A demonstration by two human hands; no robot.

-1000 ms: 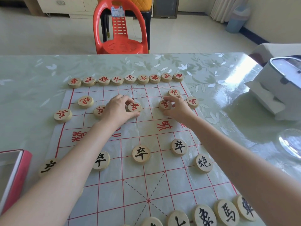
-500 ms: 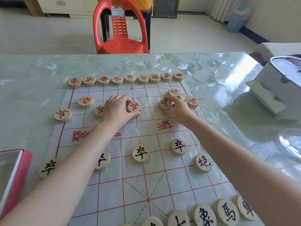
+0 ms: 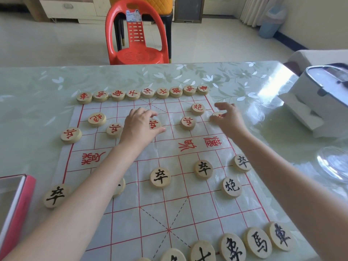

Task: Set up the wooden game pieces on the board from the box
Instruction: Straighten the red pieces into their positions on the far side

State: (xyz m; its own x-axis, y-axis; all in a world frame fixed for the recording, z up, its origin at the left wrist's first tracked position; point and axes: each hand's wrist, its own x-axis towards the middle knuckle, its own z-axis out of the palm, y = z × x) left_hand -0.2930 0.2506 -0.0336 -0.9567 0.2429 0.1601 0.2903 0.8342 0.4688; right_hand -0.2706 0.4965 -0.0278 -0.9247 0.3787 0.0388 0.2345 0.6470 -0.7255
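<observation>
Tablecloth [image 3: 47, 87], pale green, under board [image 3: 154, 213] — red chair [image 3: 138, 51] beyond

matt wooden pieces [image 3: 160, 178]; thin crinkled board [image 3: 197, 210] sheet (plastic-looking); glossy table cover [image 3: 37, 102].

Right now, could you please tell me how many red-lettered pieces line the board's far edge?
9: one unbroken row on the board's far edge, from the left-end piece to the right-end piece; none seems hidden.

The person's two forearms are bare along all their visible length, slim and smooth, and taper to a bare left hand [image 3: 139, 125] and a bare right hand [image 3: 228, 120].
</observation>
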